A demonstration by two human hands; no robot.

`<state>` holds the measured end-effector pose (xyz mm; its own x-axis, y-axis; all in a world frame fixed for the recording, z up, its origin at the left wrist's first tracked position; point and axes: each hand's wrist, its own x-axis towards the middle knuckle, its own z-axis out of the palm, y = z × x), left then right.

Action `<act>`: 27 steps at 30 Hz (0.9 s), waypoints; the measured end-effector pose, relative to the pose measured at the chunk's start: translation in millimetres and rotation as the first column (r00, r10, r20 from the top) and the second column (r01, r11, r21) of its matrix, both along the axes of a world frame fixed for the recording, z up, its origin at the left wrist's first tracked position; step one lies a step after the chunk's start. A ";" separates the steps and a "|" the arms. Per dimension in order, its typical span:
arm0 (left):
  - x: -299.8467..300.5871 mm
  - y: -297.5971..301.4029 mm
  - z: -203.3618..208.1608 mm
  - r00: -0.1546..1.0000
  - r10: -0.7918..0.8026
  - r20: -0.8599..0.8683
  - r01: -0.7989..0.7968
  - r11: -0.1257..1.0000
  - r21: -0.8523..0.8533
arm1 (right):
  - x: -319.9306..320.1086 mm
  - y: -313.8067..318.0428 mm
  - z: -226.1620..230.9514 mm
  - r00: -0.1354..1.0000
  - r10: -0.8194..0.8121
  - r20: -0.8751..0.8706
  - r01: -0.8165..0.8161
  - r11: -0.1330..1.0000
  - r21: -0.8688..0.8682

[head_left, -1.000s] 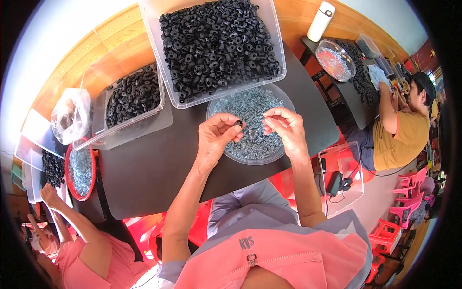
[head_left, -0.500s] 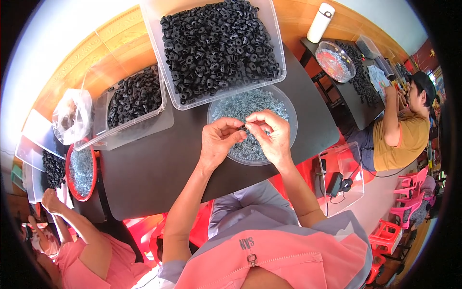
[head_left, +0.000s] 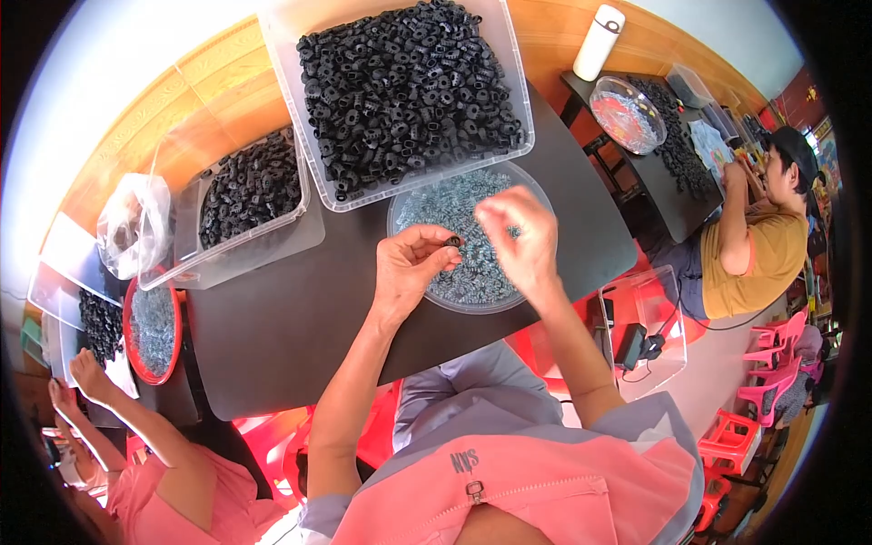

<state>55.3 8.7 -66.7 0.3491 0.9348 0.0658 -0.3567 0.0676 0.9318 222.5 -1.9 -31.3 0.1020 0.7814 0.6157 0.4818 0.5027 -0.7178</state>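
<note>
A small black plastic piece point(head_left: 453, 242) is pinched between the thumb and fingertips of my left hand point(head_left: 405, 272), over the left part of a round clear bowl. That bowl point(head_left: 556, 238) is filled with small pale blue-grey coil-like pieces point(head_left: 447, 202). My right hand point(head_left: 527, 238) hangs above the bowl's right half, apart from the left one. Its fingers are bent but smeared by motion, so whether anything is in them cannot be seen. Beyond the hands, a big clear tub point(head_left: 530, 136) holds a heap of black plastic pieces point(head_left: 409, 95), overhanging the bowl's far side.
Left of the tub, a second clear box point(head_left: 313, 195) holds more black pieces on the dark table point(head_left: 272, 336). A red-rimmed bowl point(head_left: 179, 341) stands farther left. People point(head_left: 758, 245) work at both sides. A clear bin point(head_left: 677, 350) with chargers sits below right.
My right hand has moved off the black piece, up and to the right. My left hand keeps its pinch on the piece. The co-worker's hand at the left has shifted a little.
</note>
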 end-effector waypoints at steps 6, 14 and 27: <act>1.5 -0.2 0.0 1.000 0.003 -0.018 -0.002 1.000 0.012 | 44.1 71.1 10.6 0.839 -0.345 0.420 0.296 0.938 0.179; 0.8 -0.8 1.5 1.000 -0.008 -0.018 0.008 1.000 -0.002 | 36.4 98.7 12.1 0.675 -0.387 0.628 0.457 0.888 0.055; 0.0 -0.7 -3.1 1.000 -0.024 -0.005 0.024 1.000 0.013 | 42.1 89.0 17.8 0.921 -0.303 0.244 0.291 0.953 0.085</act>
